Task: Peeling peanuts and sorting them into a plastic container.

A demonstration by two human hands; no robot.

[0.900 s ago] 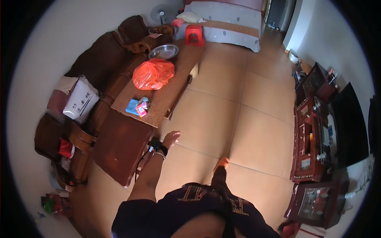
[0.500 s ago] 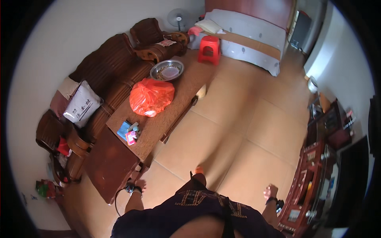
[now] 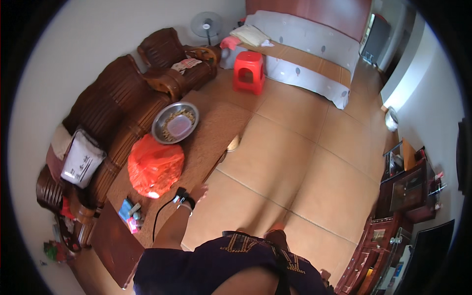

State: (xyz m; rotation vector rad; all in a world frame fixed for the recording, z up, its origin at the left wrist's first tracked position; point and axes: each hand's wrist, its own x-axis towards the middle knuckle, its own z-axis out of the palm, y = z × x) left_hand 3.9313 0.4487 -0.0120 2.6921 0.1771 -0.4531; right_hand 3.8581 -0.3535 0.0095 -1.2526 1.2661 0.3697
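My left hand (image 3: pixel 199 191) hangs in front of me beside the long brown coffee table (image 3: pixel 216 125), fingers loosely apart and holding nothing. A strap with a small black device and a cable sits at its wrist. Closest to it on the table is a knotted red plastic bag (image 3: pixel 156 167) with contents I cannot make out. Behind the bag stands a steel basin (image 3: pixel 194 110) holding small brownish pieces and a pale container. My right hand (image 3: pixel 325 275) shows low beside my shirt, mostly hidden, so its fingers cannot be made out.
A red plastic stool (image 3: pixel 249 66) stands before a cloth-covered bench (image 3: pixel 319 83). Dark wooden seating (image 3: pixel 118 93) lines the left wall, near a fan (image 3: pixel 206 24). Small packets (image 3: pixel 130 210) lie on the table's near end. At right is a red-brown cabinet (image 3: pixel 364 255).
I have moved forward along the table, so the bag and basin appear nearer. My left hand has swung forward; my right hand has dropped back toward my body.
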